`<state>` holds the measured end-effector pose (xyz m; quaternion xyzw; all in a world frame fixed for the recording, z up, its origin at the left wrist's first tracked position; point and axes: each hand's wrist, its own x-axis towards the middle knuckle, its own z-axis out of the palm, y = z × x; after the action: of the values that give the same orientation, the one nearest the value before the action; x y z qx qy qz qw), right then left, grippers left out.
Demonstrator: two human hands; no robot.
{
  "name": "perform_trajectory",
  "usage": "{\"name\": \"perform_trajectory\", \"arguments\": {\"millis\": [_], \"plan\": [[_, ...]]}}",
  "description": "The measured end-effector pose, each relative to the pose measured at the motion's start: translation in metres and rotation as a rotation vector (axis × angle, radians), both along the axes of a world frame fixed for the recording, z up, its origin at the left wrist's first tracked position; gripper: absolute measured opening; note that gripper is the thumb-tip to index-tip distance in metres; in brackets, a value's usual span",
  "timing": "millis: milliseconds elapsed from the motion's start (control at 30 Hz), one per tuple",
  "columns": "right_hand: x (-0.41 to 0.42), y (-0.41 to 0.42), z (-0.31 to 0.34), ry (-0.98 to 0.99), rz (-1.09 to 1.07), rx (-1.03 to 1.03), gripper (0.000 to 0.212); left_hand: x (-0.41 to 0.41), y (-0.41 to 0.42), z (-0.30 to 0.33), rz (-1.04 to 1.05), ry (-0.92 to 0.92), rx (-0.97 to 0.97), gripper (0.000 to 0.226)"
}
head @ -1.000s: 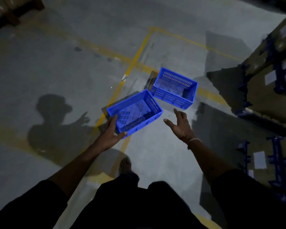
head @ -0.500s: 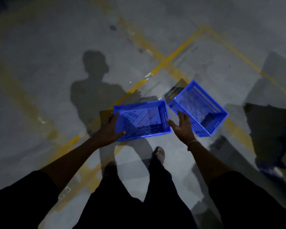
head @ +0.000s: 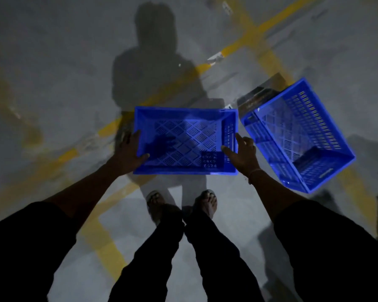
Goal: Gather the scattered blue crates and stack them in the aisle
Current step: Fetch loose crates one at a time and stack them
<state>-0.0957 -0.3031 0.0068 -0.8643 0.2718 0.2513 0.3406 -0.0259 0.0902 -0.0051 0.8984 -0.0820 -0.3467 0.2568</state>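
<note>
I hold a blue slatted crate [head: 184, 139] level in front of me, above the floor. My left hand [head: 130, 152] grips its left rim, thumb inside the crate. My right hand [head: 240, 154] is on its right rim, fingers spread over the edge. A second blue crate [head: 297, 136] sits on the concrete floor just to the right, turned at an angle, a narrow gap apart from the held one. Both crates hold nothing.
Yellow painted lines [head: 236, 45] cross the grey concrete floor [head: 52, 73]. My two feet [head: 181, 203] stand just below the held crate. A dark flat object [head: 258, 99] lies partly under the second crate's far corner. My shadow falls ahead.
My right hand went from hanging free to resting on the crate's right rim. The crate turned level and square to me. The view swung left, so the shelves dropped out of sight.
</note>
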Motion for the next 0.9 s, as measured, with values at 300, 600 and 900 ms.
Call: {"name": "perform_trajectory", "arguments": {"millis": [300,600,900], "plan": [[0.043,-0.038,-0.184,0.046,0.008,-0.083,0.089,0.04,-0.001,-0.182,0.261,0.013,0.252,0.094],[0.059,-0.053,-0.224,0.03,0.068,-0.139,0.102,0.053,-0.006,-0.223,0.429,0.046,0.181,0.096],[0.058,-0.064,-0.132,-0.015,0.101,-0.227,0.092,0.055,-0.008,-0.123,0.453,-0.003,0.158,0.087]]}}
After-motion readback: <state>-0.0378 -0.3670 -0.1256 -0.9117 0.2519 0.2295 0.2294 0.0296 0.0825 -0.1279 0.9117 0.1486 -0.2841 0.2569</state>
